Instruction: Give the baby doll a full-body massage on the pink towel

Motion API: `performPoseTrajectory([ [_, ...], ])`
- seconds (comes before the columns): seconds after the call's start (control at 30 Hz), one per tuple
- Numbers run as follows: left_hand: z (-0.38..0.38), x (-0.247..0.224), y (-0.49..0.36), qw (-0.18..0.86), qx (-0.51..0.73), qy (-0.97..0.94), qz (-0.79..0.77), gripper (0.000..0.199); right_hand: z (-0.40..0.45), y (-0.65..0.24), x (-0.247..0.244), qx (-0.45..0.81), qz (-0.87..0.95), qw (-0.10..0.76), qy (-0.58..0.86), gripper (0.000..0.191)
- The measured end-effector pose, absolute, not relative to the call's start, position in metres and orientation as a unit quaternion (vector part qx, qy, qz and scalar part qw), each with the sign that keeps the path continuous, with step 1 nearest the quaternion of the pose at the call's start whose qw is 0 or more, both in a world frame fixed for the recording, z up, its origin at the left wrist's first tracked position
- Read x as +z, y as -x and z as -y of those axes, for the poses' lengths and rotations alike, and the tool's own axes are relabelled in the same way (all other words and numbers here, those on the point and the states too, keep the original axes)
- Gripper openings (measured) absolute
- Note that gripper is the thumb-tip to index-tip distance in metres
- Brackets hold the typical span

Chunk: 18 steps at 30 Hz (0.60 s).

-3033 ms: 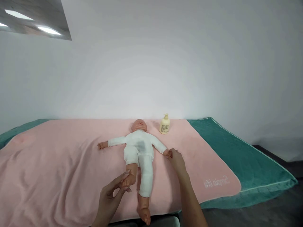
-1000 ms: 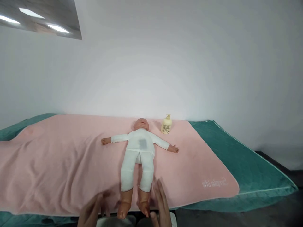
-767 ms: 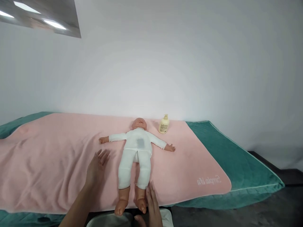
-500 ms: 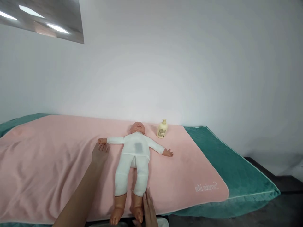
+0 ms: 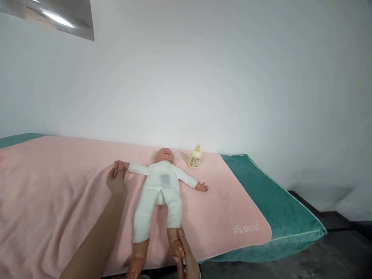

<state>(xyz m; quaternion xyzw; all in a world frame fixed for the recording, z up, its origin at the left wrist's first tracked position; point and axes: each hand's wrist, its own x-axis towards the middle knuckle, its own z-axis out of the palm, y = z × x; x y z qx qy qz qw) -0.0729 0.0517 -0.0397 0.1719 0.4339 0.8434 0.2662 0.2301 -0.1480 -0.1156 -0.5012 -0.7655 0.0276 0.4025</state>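
A baby doll (image 5: 162,180) in white cloth lies on its back on a pink blanket (image 5: 221,217), arms spread and head toward the wall. My left hand (image 5: 116,181) has its fingers closed round the doll's hand at the left. Near the front edge, my right hand (image 5: 186,250) is wrapped round the doll's foot on the right side, partly hidden behind it. A pale yellow pump bottle (image 5: 194,158) stands upright to the right of the doll's head, touched by neither hand.
Under the pink blanket lies a green cover (image 5: 261,186), showing at the right and far left. A white wall (image 5: 203,77) rises behind the bed. Dark floor (image 5: 290,255) shows at the lower right.
My left hand has closed on the doll's hand and raised it slightly. My right hand has gone from lying flat beside the doll's leg to gripping its foot. The view has shifted a little.
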Motion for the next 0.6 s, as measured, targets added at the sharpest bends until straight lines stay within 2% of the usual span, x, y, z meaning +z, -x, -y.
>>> performPoseTrajectory([
  [0.17, -0.040, -0.027, 0.050, 0.234, 0.824, -0.251, -0.451, 0.034, 0.124, -0.228, -0.059, 0.155, 0.765, 0.455, 0.428, 0.052],
  [0.33, -0.026, -0.022, 0.024, 0.284, 0.754, -0.371, -0.463, 0.042, 0.087, -0.216, -0.008, 0.217, 0.759, 0.466, 0.399, 0.047],
  [0.43, -0.024, -0.022, 0.018, 0.336, 0.685, -0.455, -0.459, 0.047, 0.068, -0.209, 0.002, 0.231, 0.748, 0.470, 0.408, 0.048],
  [0.6, -0.023, -0.017, 0.023, 0.378, 0.599, -0.559, -0.431, 0.042, 0.053, -0.199, -0.007, 0.247, 0.732, 0.487, 0.407, 0.048],
])
